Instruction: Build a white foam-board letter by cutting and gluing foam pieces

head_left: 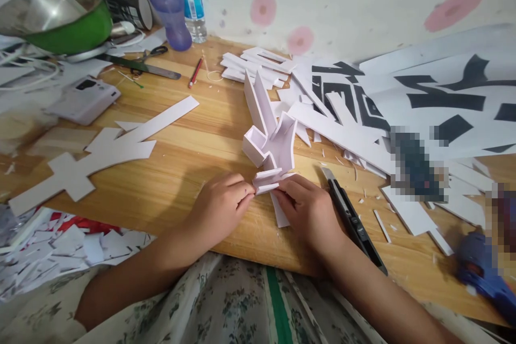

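Observation:
A white foam-board shape with raised side walls [282, 142] lies on the wooden table in front of me. My left hand [226, 201] pinches the left end of its nearest walled part between thumb and fingers. From the other side, my right hand [308, 207] grips the same part, fingers pressed together. Below the joint, a flat strip of the shape [280, 212] shows between my hands. Just right of my right hand lies a black utility knife [355, 226], its blade out.
A flat white cut-out [76, 172] lies left. Foam strips [258, 67] and lettered sheets [443, 97] are at the back and right. A blue tool [479, 269] sits far right. Green bowl [72, 29], purple bottle [169, 8] and ruler [141, 67] stand or lie back left.

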Available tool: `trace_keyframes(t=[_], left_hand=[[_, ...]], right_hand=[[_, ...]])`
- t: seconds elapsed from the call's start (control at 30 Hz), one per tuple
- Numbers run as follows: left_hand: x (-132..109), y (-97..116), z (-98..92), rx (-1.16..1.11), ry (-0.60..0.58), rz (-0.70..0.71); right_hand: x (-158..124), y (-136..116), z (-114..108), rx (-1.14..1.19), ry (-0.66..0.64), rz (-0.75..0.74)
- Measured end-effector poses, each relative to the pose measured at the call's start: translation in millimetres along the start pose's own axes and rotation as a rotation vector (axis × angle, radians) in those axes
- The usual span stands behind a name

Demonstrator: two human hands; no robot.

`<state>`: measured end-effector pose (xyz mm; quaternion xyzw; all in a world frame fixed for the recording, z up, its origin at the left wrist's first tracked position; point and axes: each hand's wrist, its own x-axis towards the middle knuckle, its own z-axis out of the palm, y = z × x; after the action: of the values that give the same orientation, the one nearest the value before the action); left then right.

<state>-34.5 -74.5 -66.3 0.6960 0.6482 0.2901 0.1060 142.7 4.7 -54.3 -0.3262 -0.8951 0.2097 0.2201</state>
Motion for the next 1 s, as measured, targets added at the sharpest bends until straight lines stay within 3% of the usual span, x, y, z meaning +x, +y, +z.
trace_keyframes(t=[0.77, 1.0], left_hand=[[1.0, -5.5, -0.7, -0.003, -0.05, 0.036], [0.7, -5.8, -2.0, -0.103, -0.041, -0.011]], right_hand=[[-0.9, 0.9, 3.3, -0.006, -0.005, -0.002], [-6.3, -3.1, -5.8, 0.009, 0.022, -0.011]])
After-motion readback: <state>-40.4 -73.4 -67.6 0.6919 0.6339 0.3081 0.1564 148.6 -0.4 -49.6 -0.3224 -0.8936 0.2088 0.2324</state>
